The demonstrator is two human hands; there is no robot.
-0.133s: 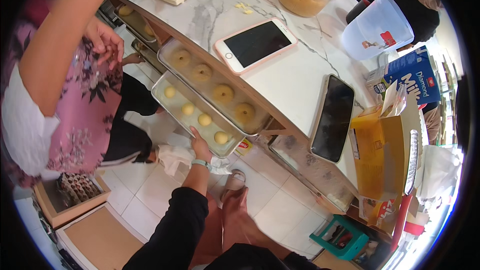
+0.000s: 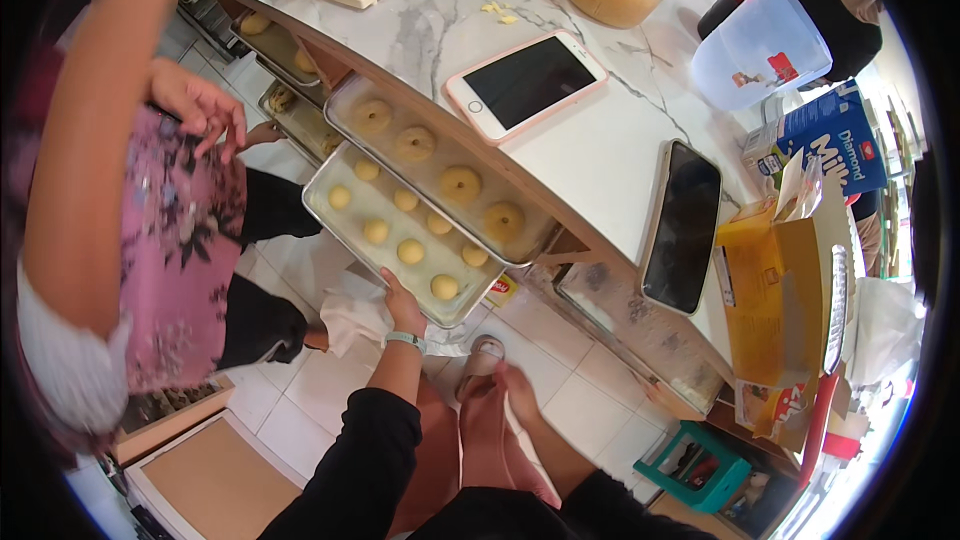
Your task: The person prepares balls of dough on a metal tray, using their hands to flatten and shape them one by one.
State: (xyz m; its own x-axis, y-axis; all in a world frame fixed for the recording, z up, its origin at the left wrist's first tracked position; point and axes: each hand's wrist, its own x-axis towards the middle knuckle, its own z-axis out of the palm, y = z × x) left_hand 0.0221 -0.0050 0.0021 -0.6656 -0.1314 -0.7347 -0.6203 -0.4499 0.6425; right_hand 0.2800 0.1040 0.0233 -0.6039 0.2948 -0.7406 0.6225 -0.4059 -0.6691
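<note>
In the head view, the tray of dough balls juts from the table's side, just below the ring tray; the left grip clasps its near rim, while the right grip is blurred beside the trousers, clear of the tray, and whether it is loose or closed I cannot tell. Held by one hand near one corner, the tray could dip or twist, likely letting the balls slide together; pulled too far, it could lose whatever support its hidden far side has. It could also knock the co-worker close by. The tray's long axis slants from upper left to lower right, roughly along the table's edge, one long side facing the wearer
</note>
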